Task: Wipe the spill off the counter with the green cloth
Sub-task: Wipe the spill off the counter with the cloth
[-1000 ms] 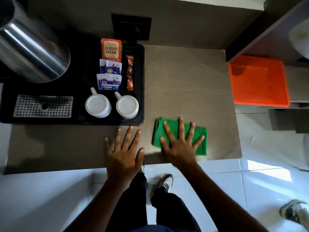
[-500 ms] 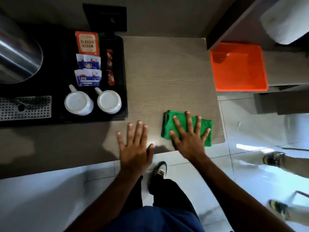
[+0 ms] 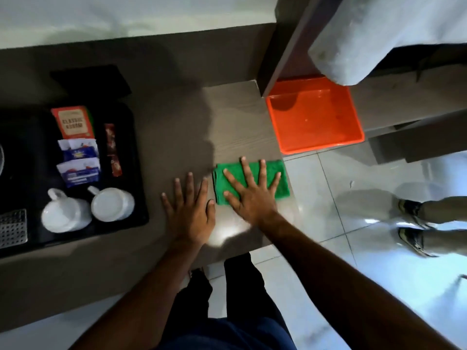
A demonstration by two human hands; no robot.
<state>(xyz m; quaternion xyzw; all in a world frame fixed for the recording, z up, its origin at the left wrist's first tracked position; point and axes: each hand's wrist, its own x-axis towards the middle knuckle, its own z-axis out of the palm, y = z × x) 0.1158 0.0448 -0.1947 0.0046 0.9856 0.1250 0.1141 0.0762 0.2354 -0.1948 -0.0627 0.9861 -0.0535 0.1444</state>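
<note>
Head view looks straight down on a grey-brown wood-grain surface (image 3: 235,117) whose near edge and right end border glossy white floor tiles (image 3: 328,198). At the left of the surface sits a black tray (image 3: 141,188) holding two white cups (image 3: 67,217) turned upside down side by side, a red-orange tea box (image 3: 73,122), blue and white sachets (image 3: 78,162) and a slim red stick packet (image 3: 112,150); a perforated metal grille (image 3: 12,228) shows at the far left edge. Beyond the right end of the surface an orange plastic tub (image 3: 316,117) rests on a lower shelf, under a pale draped fabric (image 3: 379,34). On the tiles at the right stand another person's shoes (image 3: 412,223). The green cloth (image 3: 280,178), folded into a flat rectangle, lies on the surface near its right end and close to the near edge. The right hand (image 3: 252,195) is pressed flat on top of the cloth, palm down with all fingers spread wide, gripping nothing; its heel hangs over the cloth's near edge. The left hand (image 3: 189,210) lies flat and splayed on the bare surface just beside the cloth's left side, its thumb close to the cloth, holding nothing. No spill can be made out; a bright glare sits on the surface between the two wrists.
</note>
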